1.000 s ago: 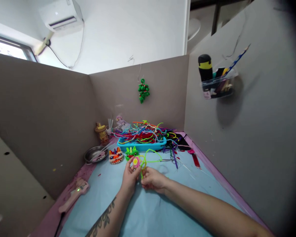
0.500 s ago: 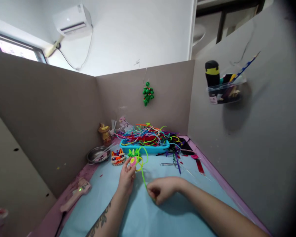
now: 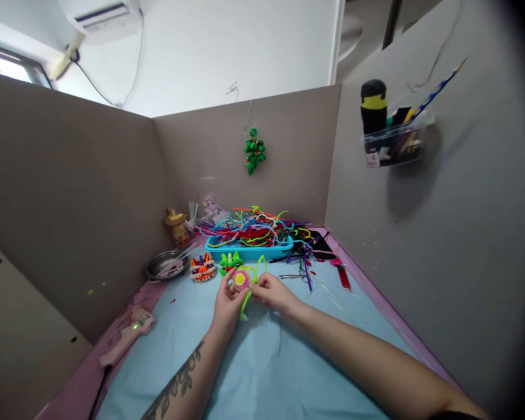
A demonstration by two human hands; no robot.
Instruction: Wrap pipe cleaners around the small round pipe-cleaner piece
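My left hand [image 3: 228, 300] is closed on a pink flower with a yellow centre [image 3: 241, 279], which looks made of pipe cleaners. Bright green pipe cleaner [image 3: 245, 304] hangs below the flower, and more of it loops up to the right. My right hand [image 3: 272, 291] pinches the green pipe cleaner close beside the flower; its fingertips are partly hidden. Just behind my hands sit a green fuzzy animal head [image 3: 231, 263] and an orange, white and blue one [image 3: 202, 268].
A blue tray [image 3: 254, 252] heaped with coloured pipe cleaners stands at the back. Scissors [image 3: 293, 276] lie to its front right, a metal bowl [image 3: 166, 265] to the left. A pink glue gun [image 3: 129, 338] with a lit green light rests at the left edge. Grey partitions enclose the table.
My right hand has moved up and left from the cloth to the flower. The green strand it held stretched downward now hangs bent below the flower. The view has tilted slightly down.
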